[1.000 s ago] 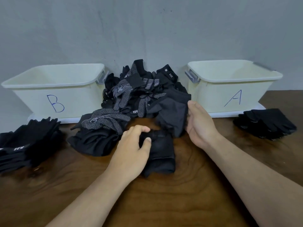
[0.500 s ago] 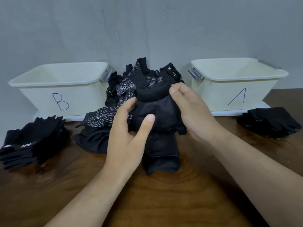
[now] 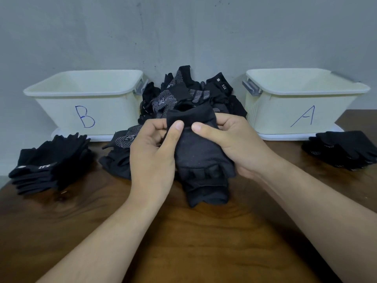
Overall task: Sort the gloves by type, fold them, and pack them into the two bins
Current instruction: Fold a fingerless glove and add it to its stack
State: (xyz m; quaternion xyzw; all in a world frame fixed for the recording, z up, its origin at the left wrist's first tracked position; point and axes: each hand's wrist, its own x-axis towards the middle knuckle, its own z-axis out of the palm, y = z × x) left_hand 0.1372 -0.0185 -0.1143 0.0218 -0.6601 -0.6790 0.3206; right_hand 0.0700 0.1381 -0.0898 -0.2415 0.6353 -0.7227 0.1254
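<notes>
A plain black glove [image 3: 201,154] hangs cuff-up above the table between my hands. My left hand [image 3: 152,158] pinches its left cuff edge with thumb and fingers. My right hand [image 3: 228,139] grips its right side, thumb on the front. Behind them lies a loose heap of black gloves [image 3: 183,94], some with white dots. The cream bin marked B [image 3: 85,103] stands at the back left, the cream bin marked A [image 3: 302,103] at the back right. Another black glove [image 3: 206,193] lies on the table under the held one.
A stack of folded black gloves [image 3: 47,164] lies in front of bin B at the left. A smaller stack of dotted gloves [image 3: 342,150] lies in front of bin A at the right. A grey wall rises behind the bins. The wooden table [image 3: 183,242] stretches toward me.
Both hands have lifted the black glove off the heap and drawn it toward me. My thumbs have closed together on its cuff.
</notes>
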